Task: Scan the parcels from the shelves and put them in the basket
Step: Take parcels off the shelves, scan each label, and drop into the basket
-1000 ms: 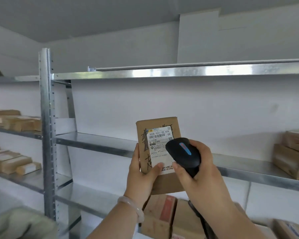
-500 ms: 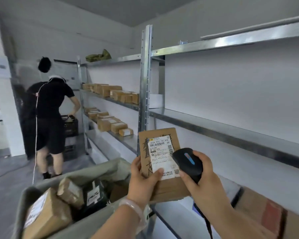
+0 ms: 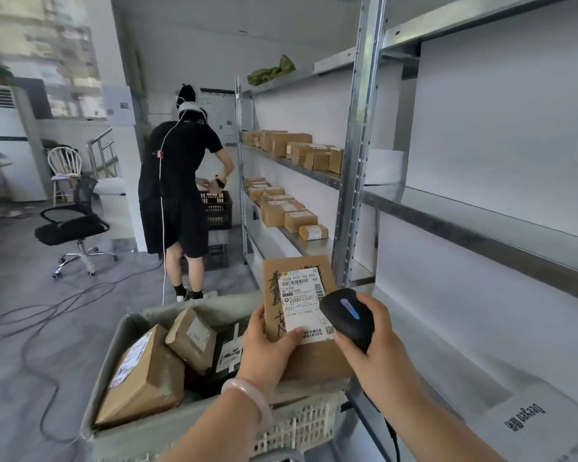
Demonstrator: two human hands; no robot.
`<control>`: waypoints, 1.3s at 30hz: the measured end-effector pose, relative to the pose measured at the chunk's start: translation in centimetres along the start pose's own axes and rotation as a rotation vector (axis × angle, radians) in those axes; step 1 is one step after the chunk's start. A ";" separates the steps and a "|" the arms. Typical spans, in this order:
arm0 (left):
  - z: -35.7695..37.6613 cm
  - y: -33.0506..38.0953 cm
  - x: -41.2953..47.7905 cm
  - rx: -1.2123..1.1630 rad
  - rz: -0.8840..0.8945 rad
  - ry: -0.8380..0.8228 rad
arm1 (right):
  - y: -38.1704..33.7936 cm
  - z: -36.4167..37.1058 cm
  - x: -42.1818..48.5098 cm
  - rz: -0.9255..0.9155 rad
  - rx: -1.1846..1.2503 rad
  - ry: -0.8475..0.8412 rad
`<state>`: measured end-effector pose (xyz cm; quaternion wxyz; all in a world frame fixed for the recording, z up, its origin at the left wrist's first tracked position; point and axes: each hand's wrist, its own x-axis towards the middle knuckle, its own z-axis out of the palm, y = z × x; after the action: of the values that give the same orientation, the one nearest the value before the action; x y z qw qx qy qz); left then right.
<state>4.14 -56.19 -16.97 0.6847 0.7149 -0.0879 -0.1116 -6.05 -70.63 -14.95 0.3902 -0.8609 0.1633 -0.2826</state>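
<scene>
Left hand [image 3: 267,348] gripping flat brown cardboard parcel [image 3: 314,361] lower centre of frame, over white lattice plastic basket [image 3: 301,425]; right hand [image 3: 377,348] wrapping black handheld scanner [image 3: 347,316] beside it; best aiming squarely at barcode, label flat

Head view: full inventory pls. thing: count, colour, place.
held parcel: 1, brown with white label, centre, upright
barcode scanner: 1, black with blue light, right of the label
basket: 1, white lattice with grey liner, bottom centre
parcels in basket: at least 3, two brown, one black
shelf parcels: many, brown, two levels of the far bay
shelving: 1 run, silver metal, right side
bundle: 1, green, top shelf
other person: 1, in black, at the far bay
crates: 2, black, stacked by that person
office chair: 1, black, left
cables: several, dark, on the floor, left
left hand: grips the held parcel, pale bracelet on wrist
right hand: grips the barcode scanner
</scene>
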 end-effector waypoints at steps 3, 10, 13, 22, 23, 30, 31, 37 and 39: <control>0.1 -1.0 2.2 0.099 -0.063 0.019 | 1.5 1.6 2.2 0.011 0.012 -0.057; 0.2 -4.6 9.4 0.092 -0.173 0.023 | 5.3 6.8 7.8 0.077 0.022 -0.129; -0.2 -5.7 13.6 0.031 -0.248 -0.017 | 6.8 9.7 11.3 0.132 0.007 -0.143; -1.8 -10.7 27.5 0.059 -0.394 -0.042 | 11.1 19.4 21.0 0.267 -0.062 -0.196; -1.9 -11.2 28.6 0.063 -0.416 -0.044 | 11.5 20.4 21.8 0.273 -0.077 -0.192; -1.8 -14.3 33.4 0.126 -0.444 -0.063 | 14.1 24.5 25.4 0.366 -0.091 -0.223; -1.8 -14.6 33.8 0.143 -0.436 -0.079 | 14.5 24.7 25.6 0.368 -0.100 -0.221; -1.0 -15.1 34.6 0.434 -0.289 -0.173 | 15.5 24.2 25.3 0.416 -0.083 -0.193; 0.1 -14.4 34.4 0.492 -0.228 -0.221 | 15.4 23.4 24.7 0.443 -0.075 -0.182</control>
<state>36.72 -65.14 -32.69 0.4602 0.8481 -0.1056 -0.2403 26.78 -79.34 -30.38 0.4235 -0.8399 0.3229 -0.1049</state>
